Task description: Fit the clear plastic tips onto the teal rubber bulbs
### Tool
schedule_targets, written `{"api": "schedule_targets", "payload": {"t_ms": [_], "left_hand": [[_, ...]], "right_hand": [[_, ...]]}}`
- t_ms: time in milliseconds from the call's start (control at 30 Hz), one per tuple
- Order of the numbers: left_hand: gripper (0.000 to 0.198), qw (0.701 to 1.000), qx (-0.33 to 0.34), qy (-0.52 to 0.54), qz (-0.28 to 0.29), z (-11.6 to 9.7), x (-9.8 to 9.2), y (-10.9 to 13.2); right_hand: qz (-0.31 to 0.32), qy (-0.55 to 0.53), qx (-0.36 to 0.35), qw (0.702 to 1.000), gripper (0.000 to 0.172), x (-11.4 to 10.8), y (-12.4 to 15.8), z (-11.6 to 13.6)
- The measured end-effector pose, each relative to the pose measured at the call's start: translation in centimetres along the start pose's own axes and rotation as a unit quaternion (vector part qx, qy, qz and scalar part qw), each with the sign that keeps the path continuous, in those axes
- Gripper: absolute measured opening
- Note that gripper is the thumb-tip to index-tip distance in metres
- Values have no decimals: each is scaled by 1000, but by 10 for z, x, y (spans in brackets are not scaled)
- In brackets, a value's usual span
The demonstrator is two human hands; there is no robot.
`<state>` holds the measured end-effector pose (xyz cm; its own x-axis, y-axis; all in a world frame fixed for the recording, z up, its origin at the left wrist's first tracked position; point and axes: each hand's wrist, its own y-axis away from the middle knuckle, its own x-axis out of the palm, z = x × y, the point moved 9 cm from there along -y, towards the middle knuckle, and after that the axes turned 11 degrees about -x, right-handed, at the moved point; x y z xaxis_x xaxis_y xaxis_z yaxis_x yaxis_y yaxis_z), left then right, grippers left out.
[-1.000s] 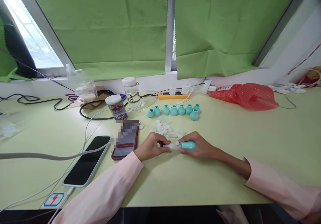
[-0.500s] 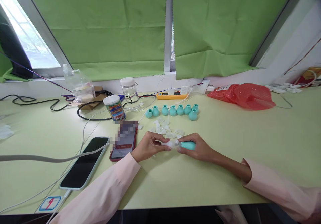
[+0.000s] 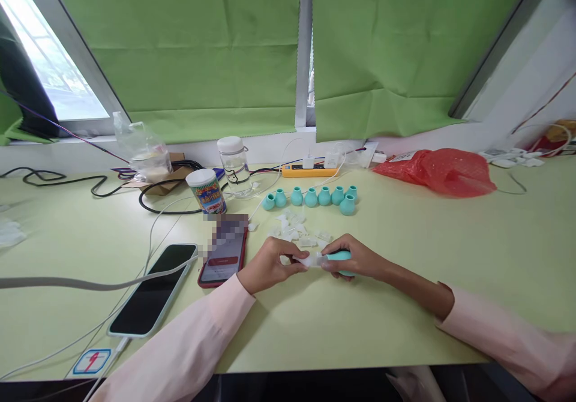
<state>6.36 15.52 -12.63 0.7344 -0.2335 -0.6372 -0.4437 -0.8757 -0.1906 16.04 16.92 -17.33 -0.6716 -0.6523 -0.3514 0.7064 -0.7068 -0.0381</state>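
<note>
My left hand (image 3: pixel 268 265) pinches a small clear plastic piece (image 3: pixel 309 261) at the middle of the pale green table. My right hand (image 3: pixel 357 260) is closed around a teal rubber bulb (image 3: pixel 338 257), whose end meets the clear piece. Both hands rest low on the table. Just beyond them lies a heap of several clear plastic pieces (image 3: pixel 294 231). Farther back stands a row of several teal bulbs (image 3: pixel 315 198).
A red-cased phone (image 3: pixel 224 252) and a larger dark phone (image 3: pixel 155 288) on a white cable lie to the left. A printed can (image 3: pixel 207 192), a clear jar (image 3: pixel 234 165), a yellow power strip (image 3: pixel 308 171) and a red plastic bag (image 3: pixel 438 171) stand farther back.
My right hand has rolled over the teal bulb, covering more of it. The clear piece and bulb stay pressed together between both hands.
</note>
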Motion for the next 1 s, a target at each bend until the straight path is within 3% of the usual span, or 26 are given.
{"api": "schedule_targets", "payload": {"t_ms": [167, 433, 700, 1000], "left_hand": [[16, 999, 32, -36, -2, -6, 1, 1], [19, 997, -61, 47, 7, 12, 0, -3], [20, 985, -113, 115, 63, 23, 12, -2], [24, 975, -145, 157, 65, 24, 14, -1]], "right_hand": [[18, -91, 53, 994, 30, 6, 0, -11], [-38, -96, 27, 994, 32, 10, 4, -5], [-23, -77, 36, 996, 36, 13, 4, -3], [-31, -94, 36, 994, 33, 14, 4, -7]]}}
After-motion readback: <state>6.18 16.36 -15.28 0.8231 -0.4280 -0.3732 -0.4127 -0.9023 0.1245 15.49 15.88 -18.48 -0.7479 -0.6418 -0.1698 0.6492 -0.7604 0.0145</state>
